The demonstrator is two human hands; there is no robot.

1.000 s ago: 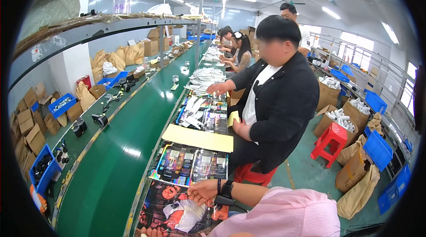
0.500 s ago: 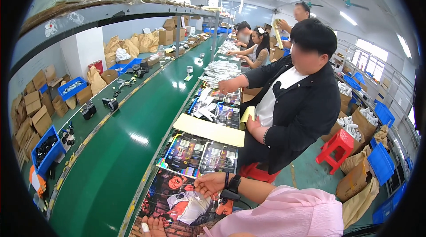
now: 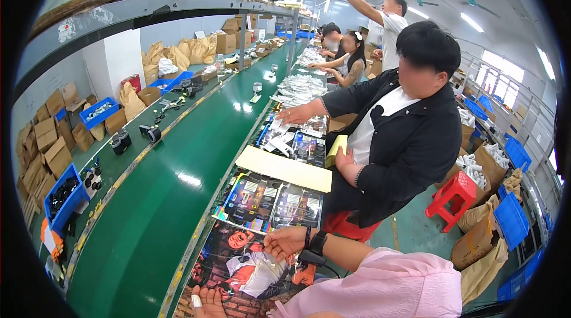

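Observation:
A glossy printed picture (image 3: 256,273), showing a figure in white and red against bricks, lies at the near end of the bench. Over its upper right part rests my right hand (image 3: 285,242), its fingers loosely bent and apart, nothing visible in them. A dark watch band circles that wrist. My left hand (image 3: 206,303) lies by the picture's lower left corner, partly cut off by the lower edge. Its fingers are spread, and one wears a white wrap. Just beyond are dark printed sheets (image 3: 267,202) with colourful edges and a pale yellow sheet (image 3: 285,168).
A green conveyor belt (image 3: 160,223) runs along the left. A co-worker in a black jacket (image 3: 410,145) sits close on the right, a hand over white pieces (image 3: 279,139). A red stool (image 3: 453,196) and a blue bin (image 3: 64,199) stand farther out.
The co-worker's hand has moved left over the white pieces. A standing person farther back has raised an arm toward a fan. My hands look nearly unchanged; the view has shifted slightly.

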